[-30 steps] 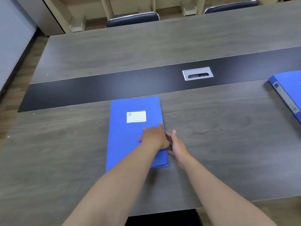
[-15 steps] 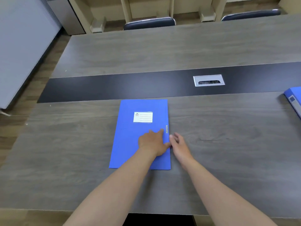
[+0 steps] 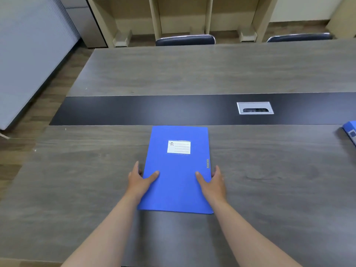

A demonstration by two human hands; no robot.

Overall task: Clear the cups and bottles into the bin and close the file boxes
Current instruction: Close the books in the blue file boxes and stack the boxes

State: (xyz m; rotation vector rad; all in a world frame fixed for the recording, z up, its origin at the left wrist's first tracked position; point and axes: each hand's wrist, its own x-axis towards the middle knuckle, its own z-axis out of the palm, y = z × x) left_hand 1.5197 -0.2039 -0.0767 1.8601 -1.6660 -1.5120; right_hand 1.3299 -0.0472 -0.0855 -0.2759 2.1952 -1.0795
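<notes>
A blue file box with a white label lies flat and closed on the grey wooden table, just this side of the dark centre strip. My left hand grips its left edge, thumb on the lid and fingers along the side. My right hand grips the right edge the same way. A second blue file box shows only its corner at the right edge of the view. No cups, bottles or bin are in sight.
A silver cable port sits in the black centre strip. Two dark chairs stand at the table's far side, with beige shelving behind them. A white panel stands on the floor at left.
Both hands were together at the box's right edge; now my left hand has shifted to the left edge, so the hands hold the box on both sides. The view has turned left.
</notes>
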